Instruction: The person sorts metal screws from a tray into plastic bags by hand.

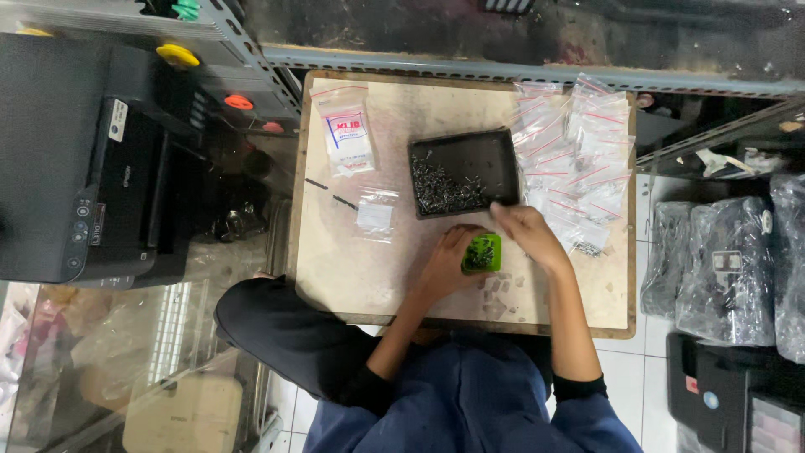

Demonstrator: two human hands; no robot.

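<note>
A small green container (483,252) with dark screws in it sits on the wooden board (352,277). My left hand (447,262) grips its left side. My right hand (527,233) hovers just right of it, fingertips pinched near the black tray's corner; whether it holds a screw I cannot tell. The black tray (464,172) holds a pile of small metal screws (436,191) in its left half.
Several small zip bags (574,159) lie spread on the board's right side, and a labelled bag (345,138) and an empty bag (375,216) on the left. A black printer (80,159) stands at left. Wrapped dark bundles (725,268) sit at right.
</note>
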